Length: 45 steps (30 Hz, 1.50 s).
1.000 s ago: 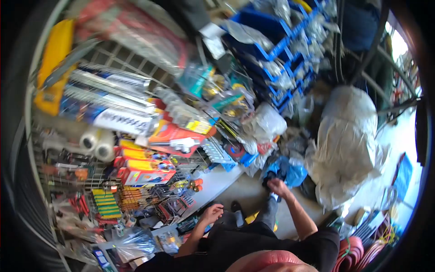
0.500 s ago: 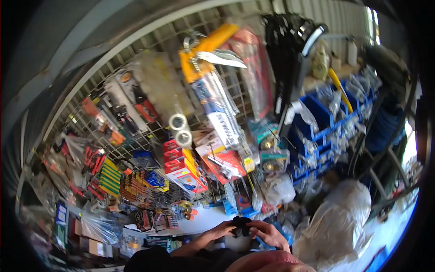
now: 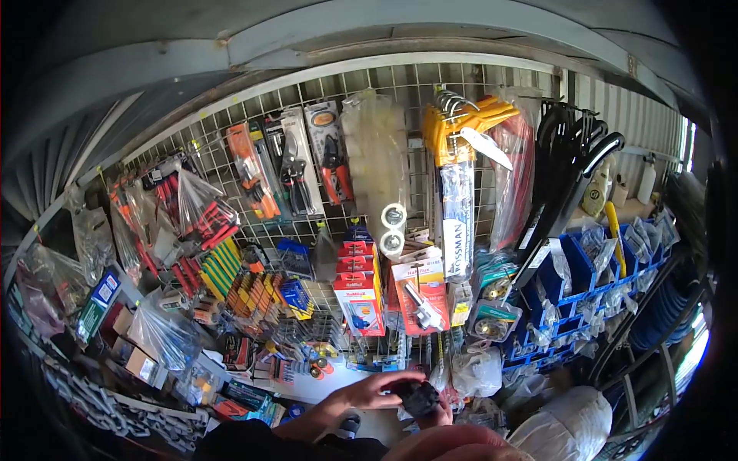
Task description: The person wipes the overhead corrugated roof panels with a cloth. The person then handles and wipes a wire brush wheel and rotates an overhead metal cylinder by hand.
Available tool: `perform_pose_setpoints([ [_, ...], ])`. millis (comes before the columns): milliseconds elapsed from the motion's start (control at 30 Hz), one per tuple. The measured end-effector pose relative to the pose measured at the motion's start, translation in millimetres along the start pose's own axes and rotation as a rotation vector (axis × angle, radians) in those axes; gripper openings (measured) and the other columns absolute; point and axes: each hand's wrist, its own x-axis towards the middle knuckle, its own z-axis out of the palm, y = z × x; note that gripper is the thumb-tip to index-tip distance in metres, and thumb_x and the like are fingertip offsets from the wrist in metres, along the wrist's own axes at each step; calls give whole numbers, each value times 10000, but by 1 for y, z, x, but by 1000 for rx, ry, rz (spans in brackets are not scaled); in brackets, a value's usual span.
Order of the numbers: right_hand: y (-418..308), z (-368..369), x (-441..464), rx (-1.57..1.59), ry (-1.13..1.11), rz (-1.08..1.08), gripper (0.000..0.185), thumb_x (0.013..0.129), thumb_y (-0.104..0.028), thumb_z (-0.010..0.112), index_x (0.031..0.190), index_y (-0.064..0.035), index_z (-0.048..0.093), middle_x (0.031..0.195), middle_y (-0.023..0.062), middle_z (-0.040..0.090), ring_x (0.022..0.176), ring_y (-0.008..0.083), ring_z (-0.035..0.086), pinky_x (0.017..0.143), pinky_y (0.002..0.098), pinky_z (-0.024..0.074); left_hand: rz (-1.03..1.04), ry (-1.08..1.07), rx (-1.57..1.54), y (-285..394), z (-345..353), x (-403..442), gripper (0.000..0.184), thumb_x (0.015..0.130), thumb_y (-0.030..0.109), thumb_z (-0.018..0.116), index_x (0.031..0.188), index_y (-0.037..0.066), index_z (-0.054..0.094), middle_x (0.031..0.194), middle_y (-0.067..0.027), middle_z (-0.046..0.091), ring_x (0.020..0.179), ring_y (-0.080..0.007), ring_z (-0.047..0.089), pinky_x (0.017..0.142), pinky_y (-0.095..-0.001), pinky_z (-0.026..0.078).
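Observation:
A small black object [image 3: 417, 398], its kind too dark to make out, is held low in front of my body. My left hand [image 3: 371, 390] reaches over it from the left, with the fingers curved onto its top and side. On the other side my right hand [image 3: 441, 416] grips it from the right and below, mostly hidden behind it. Behind both hands runs a white shelf surface [image 3: 307, 389]. Closest above them hang red-and-white boxes [image 3: 359, 307] and a carded metal tool [image 3: 421, 306].
A wire grid rack carries carded pruners [image 3: 296, 165], yellow-handled tools [image 3: 469, 127] and black long-handled items [image 3: 561, 169]. Blue bins [image 3: 580, 265] with bagged parts stand at right. A large whitish sack [image 3: 573, 426] lies at lower right. Metal chains [image 3: 96, 403] hang at lower left.
My view has turned and levelled, so the rack appears shifted to the right. The black object remains in both hands, now tilted, with my right hand lower and further behind it.

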Motion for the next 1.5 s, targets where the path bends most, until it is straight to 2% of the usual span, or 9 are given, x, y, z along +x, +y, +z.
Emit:
perform_pose_setpoints([
  [167, 28, 50, -3, 179, -127, 109, 576, 952, -201, 570, 1491, -41, 446, 1413, 166, 578, 1174, 305, 660, 1020, 468, 522, 193, 94, 506, 1, 19, -10, 819, 913, 276, 769, 1593, 93, 351, 1654, -200, 237, 1551, -352, 217, 1247, -461, 226],
  [233, 37, 65, -14, 23, -246, 151, 656, 929, -242, 549, 1510, 23, 397, 1491, 202, 507, 1283, 370, 598, 1147, 507, 415, 261, 154, 656, -32, 28, -11, 725, 878, 148, 771, 1533, 142, 461, 1592, -209, 334, 1494, -375, 327, 1218, -471, 291],
  [400, -21, 49, -22, -323, -443, 255, 616, 1007, -269, 481, 1527, 39, 360, 1301, 296, 644, 1191, 474, 647, 1063, 513, 505, 187, 540, 391, -17, -16, -32, 355, 978, 72, 669, 1332, 71, 642, 1305, -108, 666, 1211, -209, 635, 1041, -345, 486],
  [667, -48, 23, -38, -533, -74, 48, 526, 1043, -292, 510, 1500, -43, 428, 1231, 239, 687, 1025, 355, 733, 864, 389, 596, 622, 1305, 1138, 245, -157, -83, 510, 970, 106, 674, 1439, 26, 491, 1394, -215, 600, 1326, -325, 577, 1099, -398, 440],
  [767, -48, 36, -34, -569, -136, 46, 520, 1042, -296, 514, 1496, -56, 436, 1225, 220, 692, 1032, 332, 730, 883, 386, 587, 759, 1154, 1553, 346, -228, -72, 615, 755, -115, 570, 1342, 67, 600, 1294, -158, 640, 1173, -399, 624, 1032, -418, 496],
  [933, -37, 80, -32, -572, -179, 49, 527, 1027, -273, 544, 1493, -52, 436, 1258, 198, 675, 1072, 301, 715, 913, 382, 569, 747, 943, 1887, 443, -336, -14, 530, 741, -94, 605, 1252, 31, 670, 1278, -184, 656, 1166, -416, 617, 1014, -439, 512],
  [1233, -10, 93, -30, -533, -307, 174, 536, 1050, -278, 576, 1505, -45, 414, 1349, 206, 620, 1137, 308, 686, 946, 400, 559, 547, 925, 2045, 444, -375, 8, 621, 795, -46, 586, 1393, 115, 630, 1447, -98, 595, 1348, -324, 527, 1151, -415, 436],
  [1400, -10, 61, -27, -532, -271, 157, 530, 1063, -289, 573, 1502, -36, 417, 1328, 204, 628, 1133, 309, 686, 926, 396, 575, 120, 1167, 1534, 452, -365, -22, 614, 763, -94, 607, 1351, 72, 654, 1257, -223, 681, 1111, -415, 673, 1030, -449, 537],
  [1500, -22, 60, -29, -542, -184, 118, 571, 1039, -348, 615, 1481, -31, 445, 1289, 192, 652, 1094, 290, 703, 894, 370, 576, 125, 1169, 1990, 455, -373, 9, 582, 753, -69, 651, 1321, 55, 667, 1216, -258, 672, 1085, -427, 666, 994, -481, 538],
])
